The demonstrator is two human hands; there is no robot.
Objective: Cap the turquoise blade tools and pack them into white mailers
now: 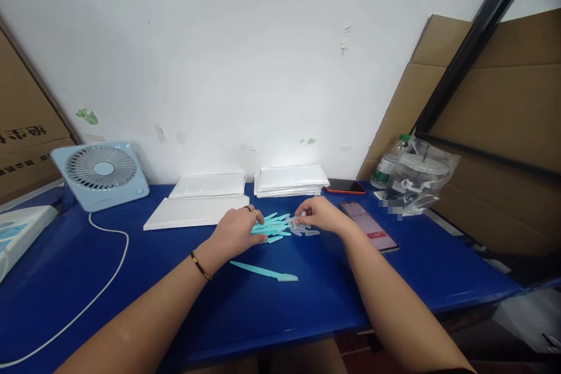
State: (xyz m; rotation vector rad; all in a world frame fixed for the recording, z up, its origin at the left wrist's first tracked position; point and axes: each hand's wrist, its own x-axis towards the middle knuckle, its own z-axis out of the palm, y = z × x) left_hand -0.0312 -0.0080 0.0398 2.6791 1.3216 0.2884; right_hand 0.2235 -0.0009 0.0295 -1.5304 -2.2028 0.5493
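Observation:
My left hand (239, 231) is at the left end of a pile of turquoise eyebrow razors (274, 225), thumb and fingers closed round some of their handles. Which razors it grips is partly hidden by the hand. My right hand (322, 214) pinches at the small clear plastic caps (300, 229) heaped against the pile's right side. A pale bit of cap shows at its fingertips. Nearer to me, a single turquoise razor (258, 270) lies apart on the blue table, a pale cap over its blade end.
Behind the hands lie white flat packs (197, 210) and a white stack (291, 180). A lit phone (368, 225) and a dark-screened phone (345, 186) are at right, near a bottle (385, 169) and a bagged cup (418, 178). A blue fan (103, 175) with a white cable stands left.

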